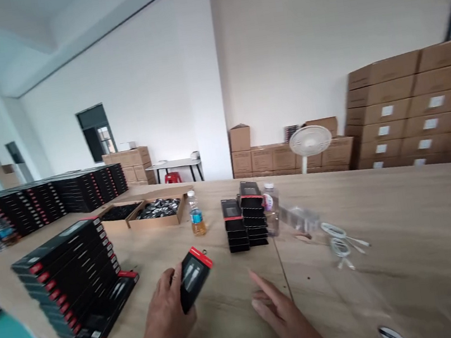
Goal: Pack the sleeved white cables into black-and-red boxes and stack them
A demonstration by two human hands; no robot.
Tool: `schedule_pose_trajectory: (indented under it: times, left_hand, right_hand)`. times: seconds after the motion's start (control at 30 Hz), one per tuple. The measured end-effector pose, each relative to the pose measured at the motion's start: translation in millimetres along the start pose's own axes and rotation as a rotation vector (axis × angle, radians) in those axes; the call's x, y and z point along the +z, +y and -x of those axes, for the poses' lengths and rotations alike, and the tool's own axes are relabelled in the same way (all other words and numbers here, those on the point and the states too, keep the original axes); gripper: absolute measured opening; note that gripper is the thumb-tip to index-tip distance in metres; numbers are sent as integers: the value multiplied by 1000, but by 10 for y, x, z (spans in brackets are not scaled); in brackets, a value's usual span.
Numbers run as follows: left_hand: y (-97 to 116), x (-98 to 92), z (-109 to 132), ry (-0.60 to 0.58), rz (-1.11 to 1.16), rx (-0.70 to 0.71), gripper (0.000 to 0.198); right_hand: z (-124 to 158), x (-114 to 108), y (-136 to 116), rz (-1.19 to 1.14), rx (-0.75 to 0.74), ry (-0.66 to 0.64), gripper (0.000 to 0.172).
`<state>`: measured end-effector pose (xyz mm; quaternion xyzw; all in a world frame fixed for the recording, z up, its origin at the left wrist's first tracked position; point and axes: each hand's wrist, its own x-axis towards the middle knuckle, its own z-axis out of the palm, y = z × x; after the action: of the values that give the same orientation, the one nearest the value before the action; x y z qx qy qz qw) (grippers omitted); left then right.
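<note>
My left hand (167, 305) is closed around a slim black retail box (194, 278) with a red top edge and a picture of cable plugs on its face. The box is tilted above the table. My right hand (275, 305) hovers to the right of it, index finger stretched out and the others partly bent, with nothing in it. Ahead of the hands are two short stacks of black boxes (253, 215). To the left stands a taller stack of black-and-red boxes (71, 271), with another cable box (120, 289) lying against its base.
Open cartons (160, 224) of small dark parts stand near a drink bottle (196, 215). A second bottle (272, 210), clear plastic wrapping (300, 218) and coiled white cables (339, 242) lie right. Long rows of black boxes (76, 194) fill the far left table (405, 210).
</note>
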<state>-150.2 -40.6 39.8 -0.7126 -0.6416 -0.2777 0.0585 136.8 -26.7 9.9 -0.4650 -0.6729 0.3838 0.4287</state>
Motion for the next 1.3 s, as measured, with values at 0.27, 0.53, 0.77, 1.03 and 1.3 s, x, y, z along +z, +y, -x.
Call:
schedule_pose_trajectory:
  times: [0.27,0.53,0.77,1.03,1.3]
  left_hand:
    - [-1393,-447,97,-65,-403,-249,52]
    - [-1632,-302,290,-87,-452,-291,55]
    - [-1608,-231,184,-62,-416,-230,51]
    - [-406,149,-460,-26,349,-40,40]
    - [807,940,-922,-186,766,0,25]
  right_hand:
    - [-86,-36,32,106,1,11,42]
    - [-69,-68,24,100,-2,-13,39]
    - [-68,-73,-5,91,-4,-3,34]
    - [-94,-120,165,192,-35,143,32]
    - [-36,-150,141,220,-63,185,25]
